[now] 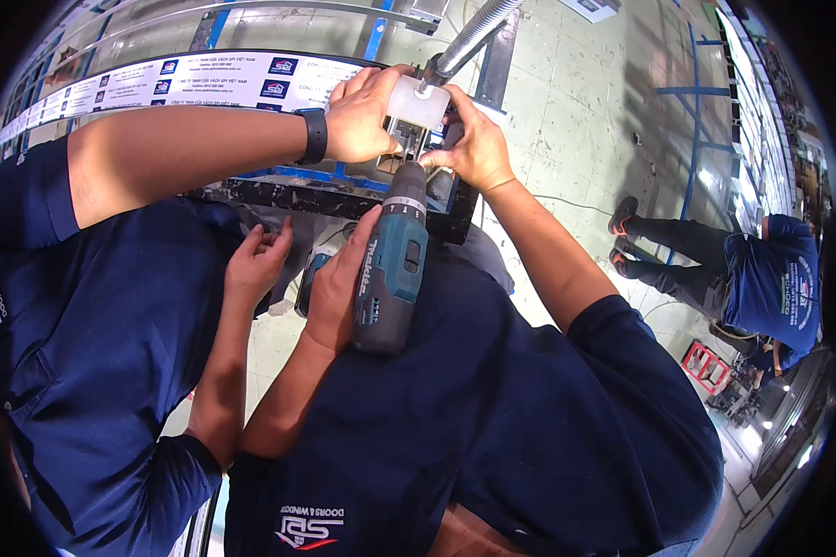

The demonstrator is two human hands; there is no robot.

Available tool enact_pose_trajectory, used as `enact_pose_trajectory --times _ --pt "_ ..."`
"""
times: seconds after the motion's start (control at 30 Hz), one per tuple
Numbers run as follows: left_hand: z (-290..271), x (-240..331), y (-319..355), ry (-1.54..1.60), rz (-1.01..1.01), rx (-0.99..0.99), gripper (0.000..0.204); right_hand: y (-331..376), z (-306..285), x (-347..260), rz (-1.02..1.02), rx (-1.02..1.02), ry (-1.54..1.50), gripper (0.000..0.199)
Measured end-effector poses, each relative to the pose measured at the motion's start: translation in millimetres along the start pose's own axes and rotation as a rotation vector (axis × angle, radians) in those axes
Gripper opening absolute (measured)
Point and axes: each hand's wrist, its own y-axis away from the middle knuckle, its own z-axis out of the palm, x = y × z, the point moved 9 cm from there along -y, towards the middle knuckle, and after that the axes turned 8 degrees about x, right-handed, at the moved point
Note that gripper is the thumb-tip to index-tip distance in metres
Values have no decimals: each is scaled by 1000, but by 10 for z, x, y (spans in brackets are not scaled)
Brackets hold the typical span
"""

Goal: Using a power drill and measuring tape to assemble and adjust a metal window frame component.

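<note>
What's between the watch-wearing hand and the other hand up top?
A white plastic block, held by the watch-wearing hand and the other hand; head view.

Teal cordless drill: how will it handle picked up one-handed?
The cordless drill probably feels heavy for its size: bulky body, with the left hand wrapped round it. Likely rigid, given the hard casing. Stood upright it might tip, being tall and narrow.

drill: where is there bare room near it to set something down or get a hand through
Free: pale floor between the right forearm and the crouching person. Crowded: at the white plate, the drill, right hand and a co-worker's hand meet; left hand grips the drill.
</note>
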Motion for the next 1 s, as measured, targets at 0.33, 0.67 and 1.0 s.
enact_pose_trajectory --times 0.33,0.67,1.0 --pt "52 -136 44 30 -145 -61 79 4 24 18 -9 -4 19 126" --pt "45 -94 12 11 -134 -43 78 -11 -5 -8 -8 7 4 125" --pt "467 -452 -2093 -382 203 -366 112 -13 8 -2 -26 23 10 127"
